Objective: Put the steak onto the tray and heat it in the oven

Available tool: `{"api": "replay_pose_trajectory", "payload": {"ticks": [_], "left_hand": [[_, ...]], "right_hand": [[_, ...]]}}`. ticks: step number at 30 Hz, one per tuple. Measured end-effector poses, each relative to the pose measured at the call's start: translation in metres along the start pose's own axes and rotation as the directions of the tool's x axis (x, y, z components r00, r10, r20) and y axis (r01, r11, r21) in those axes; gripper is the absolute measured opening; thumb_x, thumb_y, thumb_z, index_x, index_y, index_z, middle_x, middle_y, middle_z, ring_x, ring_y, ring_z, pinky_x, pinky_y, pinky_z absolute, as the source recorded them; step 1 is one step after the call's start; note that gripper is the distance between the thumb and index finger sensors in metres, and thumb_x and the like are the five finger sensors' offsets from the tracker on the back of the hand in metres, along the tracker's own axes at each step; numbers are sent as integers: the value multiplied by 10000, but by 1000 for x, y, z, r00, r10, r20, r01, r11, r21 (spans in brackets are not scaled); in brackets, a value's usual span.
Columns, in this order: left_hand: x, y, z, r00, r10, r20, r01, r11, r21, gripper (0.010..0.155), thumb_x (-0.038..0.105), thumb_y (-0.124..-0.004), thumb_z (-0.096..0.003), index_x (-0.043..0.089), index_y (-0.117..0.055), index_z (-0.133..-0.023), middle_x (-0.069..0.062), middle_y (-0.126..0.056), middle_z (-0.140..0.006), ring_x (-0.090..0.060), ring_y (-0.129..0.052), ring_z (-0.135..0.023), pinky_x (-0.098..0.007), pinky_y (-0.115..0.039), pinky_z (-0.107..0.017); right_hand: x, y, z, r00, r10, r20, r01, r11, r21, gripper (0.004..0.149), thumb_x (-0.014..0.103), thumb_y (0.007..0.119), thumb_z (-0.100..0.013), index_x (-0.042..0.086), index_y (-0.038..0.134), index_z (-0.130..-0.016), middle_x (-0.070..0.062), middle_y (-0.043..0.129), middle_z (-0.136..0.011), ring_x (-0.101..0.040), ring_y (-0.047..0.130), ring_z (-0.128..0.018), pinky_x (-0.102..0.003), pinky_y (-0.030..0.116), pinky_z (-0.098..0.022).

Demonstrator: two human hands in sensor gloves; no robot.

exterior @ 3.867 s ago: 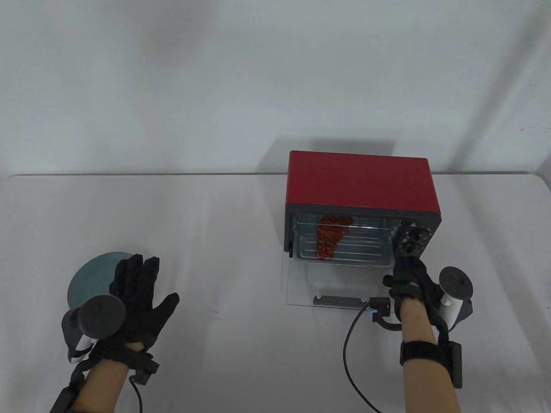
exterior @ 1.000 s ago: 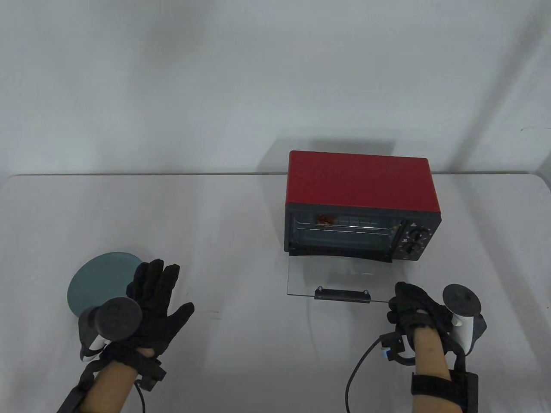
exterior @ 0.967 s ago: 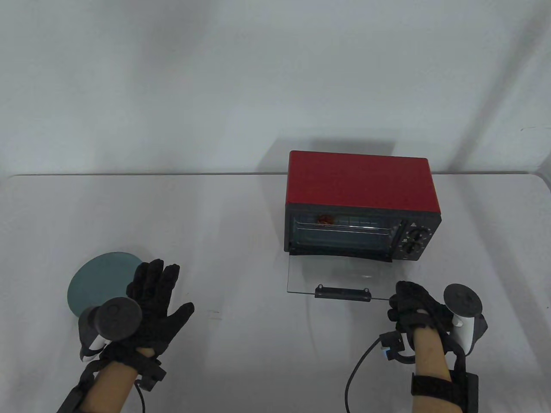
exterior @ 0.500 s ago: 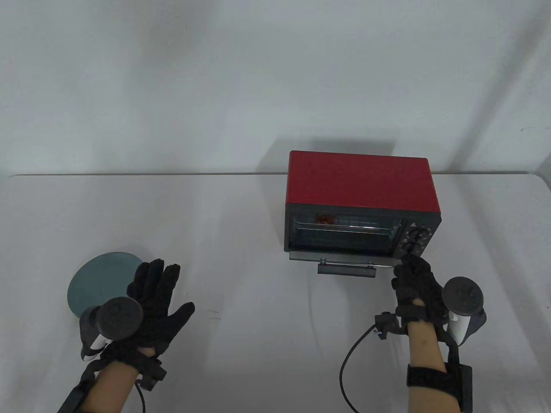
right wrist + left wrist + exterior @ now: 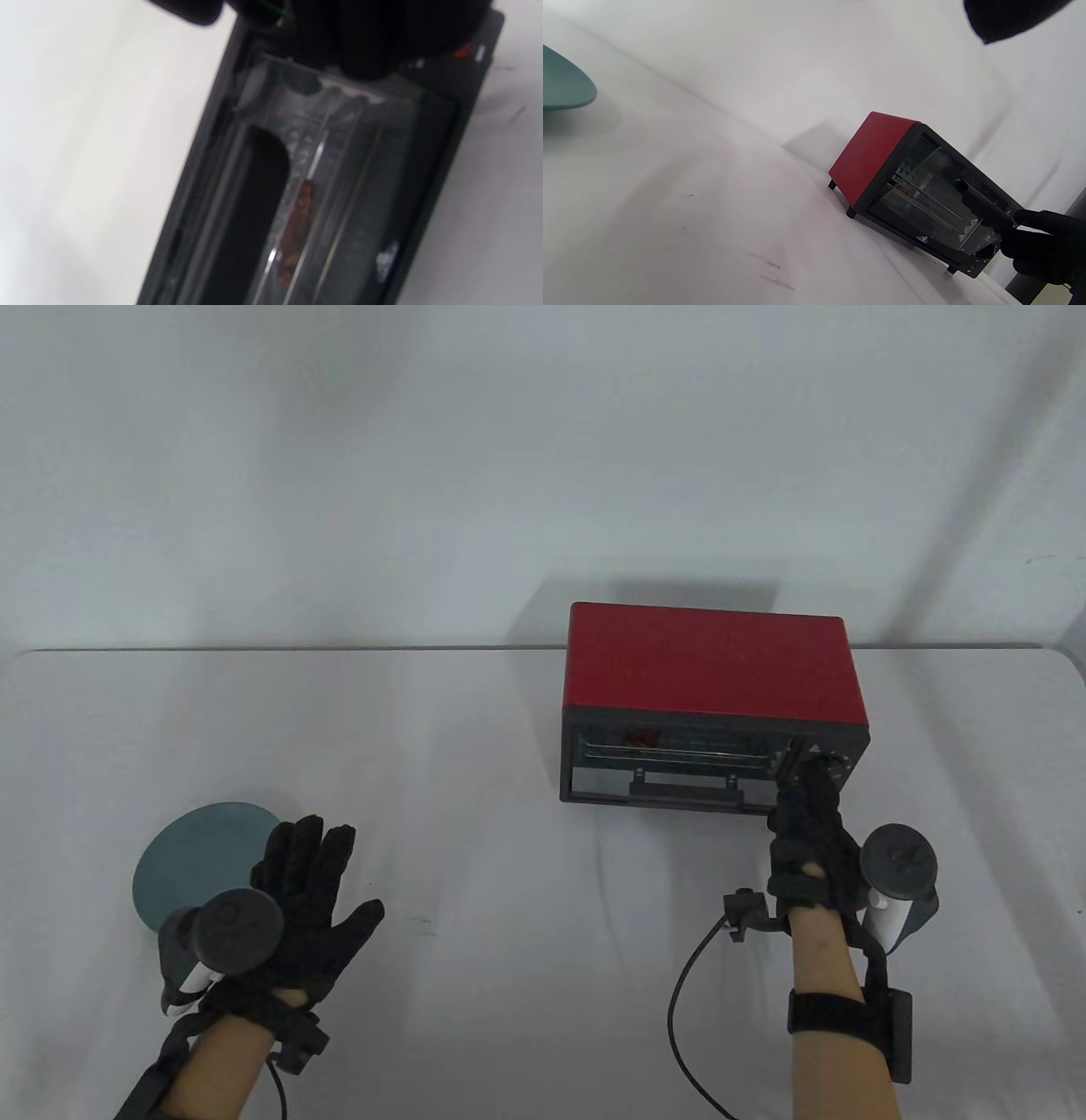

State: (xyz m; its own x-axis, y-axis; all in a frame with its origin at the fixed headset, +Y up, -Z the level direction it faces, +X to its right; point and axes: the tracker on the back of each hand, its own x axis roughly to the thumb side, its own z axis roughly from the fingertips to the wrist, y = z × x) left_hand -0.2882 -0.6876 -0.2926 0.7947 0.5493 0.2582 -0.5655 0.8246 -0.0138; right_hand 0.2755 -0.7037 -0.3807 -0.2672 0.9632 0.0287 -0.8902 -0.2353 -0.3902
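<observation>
Steak [image 5: 641, 738]: it lies inside the oven on the tray, seen as a reddish patch through the glass; in my right wrist view it shows behind the rack wires, so the loading part looks done.

Tray [image 5: 679, 752]: pushed fully in, its rails just visible behind the door, which is why the door can stand up against the front.

Oven [image 5: 713, 661]: red box at the far right of the desk [image 5: 475, 780], front facing me so both door and dials are within my reach.

Door [image 5: 679, 780]: raised against the opening, handle [image 5: 684, 789] low on the front; whether it is fully latched I cannot tell.

Right hand [image 5: 808, 836]: stretched forward, fingers at the door's right edge beside the control panel [image 5: 827, 768]; I judge it is pressing the door home or going for a dial, but whether the fingers pinch anything I cannot tell.

Left hand [image 5: 297, 899]: fingers straight, holding nothing, resting beside the teal plate [image 5: 195, 857], kept out of the way since this step needs one hand.

Next: turning a dial to start heating, I judge.
</observation>
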Motion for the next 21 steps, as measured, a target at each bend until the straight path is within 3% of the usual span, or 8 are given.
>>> {"api": "replay_pose_trajectory", "payload": {"ticks": [15, 16, 21], "left_hand": [[8, -10, -4, 998, -36, 48, 37, 999, -4, 844, 783, -612, -476, 361, -275, -1124, -68, -172, -1203, -377, -88, -1121, -705, -256, -719], [8, -11, -5, 998, -38, 46, 38, 999, -5, 844, 783, -612, -476, 361, -273, -1124, -69, -170, -1203, -376, -87, -1121, -704, -256, -719], [8, -13, -5, 998, -45, 42, 45, 999, -13, 842, 781, -613, -476, 361, -275, -1123, -69, -172, -1203, -375, -88, -1122, -704, -256, -719]], "right_hand": [[0, 16, -7, 999, -49, 4, 49, 998, 46, 719, 372, 623, -559, 40, 302, -1110, -375, 270, -1127, -584, 595, -908, -693, 597, -543], [0, 17, -7, 998, -55, 4, 55, 997, 55, 722, 373, 624, -559, 41, 294, -1109, -353, 400, -1096, -584, 585, -918, -697, 590, -548], [0, 17, -9, 997, -77, 14, 75, 993, 96, 732, 363, 632, -558, 22, 275, -1100, -332, 294, -1145, -601, 532, -952, -712, 569, -558]]}}
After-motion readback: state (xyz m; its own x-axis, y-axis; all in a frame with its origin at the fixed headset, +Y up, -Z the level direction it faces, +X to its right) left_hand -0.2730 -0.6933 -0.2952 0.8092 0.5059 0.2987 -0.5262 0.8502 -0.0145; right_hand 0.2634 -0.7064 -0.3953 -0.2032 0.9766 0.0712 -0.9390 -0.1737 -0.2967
